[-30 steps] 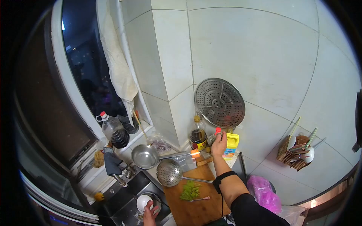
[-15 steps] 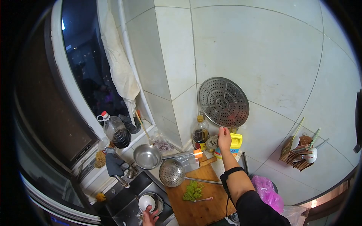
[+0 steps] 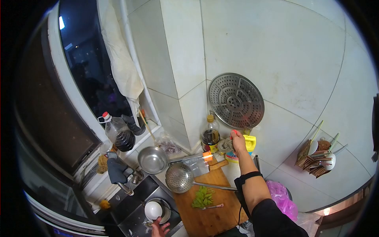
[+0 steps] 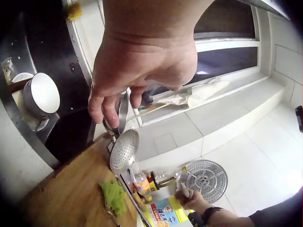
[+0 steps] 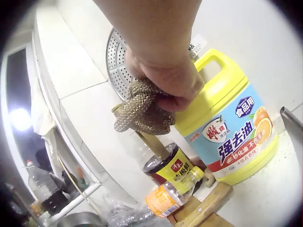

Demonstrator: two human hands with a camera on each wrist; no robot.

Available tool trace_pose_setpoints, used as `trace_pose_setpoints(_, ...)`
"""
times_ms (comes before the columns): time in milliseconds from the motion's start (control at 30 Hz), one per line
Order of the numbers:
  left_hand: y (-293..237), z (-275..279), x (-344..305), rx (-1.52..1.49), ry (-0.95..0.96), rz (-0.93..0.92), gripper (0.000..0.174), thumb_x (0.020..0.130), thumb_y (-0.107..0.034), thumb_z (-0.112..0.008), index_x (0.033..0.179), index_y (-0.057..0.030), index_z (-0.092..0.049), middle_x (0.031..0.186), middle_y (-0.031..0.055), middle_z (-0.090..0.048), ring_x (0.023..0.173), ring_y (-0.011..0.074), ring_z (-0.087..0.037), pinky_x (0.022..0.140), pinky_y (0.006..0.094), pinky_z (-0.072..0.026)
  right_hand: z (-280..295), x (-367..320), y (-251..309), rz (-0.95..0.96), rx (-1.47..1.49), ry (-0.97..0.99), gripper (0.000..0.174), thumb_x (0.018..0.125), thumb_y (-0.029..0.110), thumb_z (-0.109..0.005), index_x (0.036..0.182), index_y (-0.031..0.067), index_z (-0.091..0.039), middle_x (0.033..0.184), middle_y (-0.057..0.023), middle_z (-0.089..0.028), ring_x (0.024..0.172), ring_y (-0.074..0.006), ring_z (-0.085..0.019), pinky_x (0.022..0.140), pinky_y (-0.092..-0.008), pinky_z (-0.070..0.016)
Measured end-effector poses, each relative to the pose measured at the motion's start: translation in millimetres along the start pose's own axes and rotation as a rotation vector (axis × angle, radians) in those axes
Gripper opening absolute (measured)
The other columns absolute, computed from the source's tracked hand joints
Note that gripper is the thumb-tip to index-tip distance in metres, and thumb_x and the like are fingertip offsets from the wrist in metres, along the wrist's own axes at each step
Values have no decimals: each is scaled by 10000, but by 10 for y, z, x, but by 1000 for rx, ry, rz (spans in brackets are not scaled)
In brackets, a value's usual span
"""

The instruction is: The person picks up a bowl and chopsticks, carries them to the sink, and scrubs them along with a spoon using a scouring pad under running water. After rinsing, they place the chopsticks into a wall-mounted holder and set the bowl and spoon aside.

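My right hand (image 5: 173, 87) grips a coarse bronze-coloured mesh scourer (image 5: 147, 109) beside the top of a yellow detergent jug (image 5: 232, 118). Something red (image 3: 235, 132) shows at that hand's fingertips in the head view, and the hand hides the jug's mouth. Over the sink's near side, my left hand (image 3: 159, 229) has its fingers loosely spread, holding nothing. Just ahead of its fingers a white bowl (image 3: 153, 210) sits on a metal pan (image 3: 166, 213) in the sink; the left wrist view shows the bowl (image 4: 45, 94) apart from the hand (image 4: 142, 61).
Green vegetable pieces (image 3: 203, 196) and a small knife (image 3: 215, 205) lie on a wooden board (image 3: 193, 221). A perforated ladle (image 3: 179, 177) lies across its edge. A dark sauce bottle (image 3: 210, 134) stands left of the jug. Behind are a steel bowl (image 3: 152, 160) and steamer plate (image 3: 236, 100).
The head view has shifted slightly. My right hand has moved a little to the right, still with the scourer. My left fingers have drawn down from the white bowl and spread.
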State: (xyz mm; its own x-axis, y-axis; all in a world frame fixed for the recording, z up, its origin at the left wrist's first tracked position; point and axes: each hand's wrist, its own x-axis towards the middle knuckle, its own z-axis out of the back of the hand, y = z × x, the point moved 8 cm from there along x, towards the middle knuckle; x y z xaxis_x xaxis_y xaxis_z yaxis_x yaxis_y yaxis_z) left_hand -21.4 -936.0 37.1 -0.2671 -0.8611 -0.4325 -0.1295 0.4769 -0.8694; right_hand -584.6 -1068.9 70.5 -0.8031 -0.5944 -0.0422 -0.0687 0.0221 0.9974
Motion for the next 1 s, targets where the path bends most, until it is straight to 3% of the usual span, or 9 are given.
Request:
trace_pose_setpoints(267,203,39,-100,-54,-3,73,728,908,-592,-349,1412,-72,-276,1392,95,-368,1188,265,-453,951,417,-361,20,-37,-101,-30,95,-13,353,881,216,-603,1190,47,-577,933,12,-612,817,-88,-542,753,-239,-441)
trace_pose_setpoints(467,141,198,-134,-52,17,0,713,909,-581,-360,1402,-70,-294,1400,69,-372,1181,259,-461,939,402,-375,23,-81,-30,55,-8,5,308,900,276,-566,1093,39,-609,876,6,-597,776,-97,-525,746,-243,-424)
trace_pose_setpoints(567,94,279,-196,-31,18,-24,713,911,-581,-354,1403,-68,-291,1424,57,-349,1166,258,-473,931,402,-379,76,-55,-69,-3,-200,61,353,877,301,-567,1104,32,-601,889,-26,-621,787,-110,-547,763,-251,-432)
trace_pose_setpoints(667,100,301,-195,-21,32,-40,718,911,-583,-348,1406,-67,-281,1443,56,-326,1151,257,-483,924,401,-382,82,-104,40,60,-182,2,337,876,289,-566,1087,29,-603,856,-38,-617,770,-123,-545,754,-261,-436)
trace_pose_setpoints(767,64,256,-238,2,32,-35,716,914,-580,-342,1415,-74,-263,1453,60,-312,1146,259,-485,923,400,-383,-2,-79,112,95,-144,85,354,874,278,-568,1112,17,-594,859,-59,-629,779,-150,-566,760,-278,-447)
trace_pose_setpoints(867,94,201,-263,-23,-1,-20,709,916,-579,-338,1428,-98,-245,1457,62,-306,1145,264,-483,928,400,-380,58,71,-93,167,-213,-28,373,875,258,-563,1168,26,-576,907,-79,-651,818,-162,-594,773,-283,-457)
trace_pose_setpoints(1000,78,244,-290,-37,2,-41,700,919,-577,-339,1448,-139,-205,1459,63,-302,1145,269,-481,942,405,-371,18,-8,26,80,-179,65,385,884,218,-569,1215,25,-540,945,-28,-622,830,-101,-554,774,-243,-438)
